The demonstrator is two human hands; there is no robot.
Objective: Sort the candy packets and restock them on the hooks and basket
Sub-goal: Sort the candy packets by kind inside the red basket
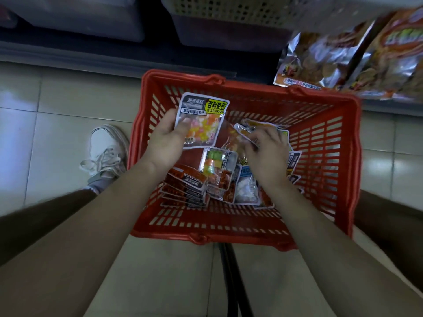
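White sneaker (107, 154): on the tiled floor just left of the red basket (240, 239), toe pointing away from the person, laces loose
Left hand (167, 138): over the left half of the red basket, thumb on top and fingers curled underneath, holding the jelly bean packet by its lower left corner
Jelly bean packet (202, 121): raised above the red basket's far-left part, face up, grey with a yellow label and a clear window showing pink, yellow and orange sweets
Red-brown packet stack (185, 189): on the floor of the red basket, in its near-left corner, fanned and overlapping
Red basket: plastic with slotted walls, standing on the floor between the person's knees
Green candy packet (215, 164): flat at the middle of the red basket, between the two hands
Blue-and-white packet (246, 191): in the red basket near its near wall, partly under the right forearm
Orange packet (242, 135): at the middle of the red basket, blurred, its edge caught in the right hand's fingers
Right hand (266, 152): low inside the red basket right of its centre, fingers curled, pinching the orange packet
Hanging snack bags (338, 62): silver and orange, above the red basket's far-right corner
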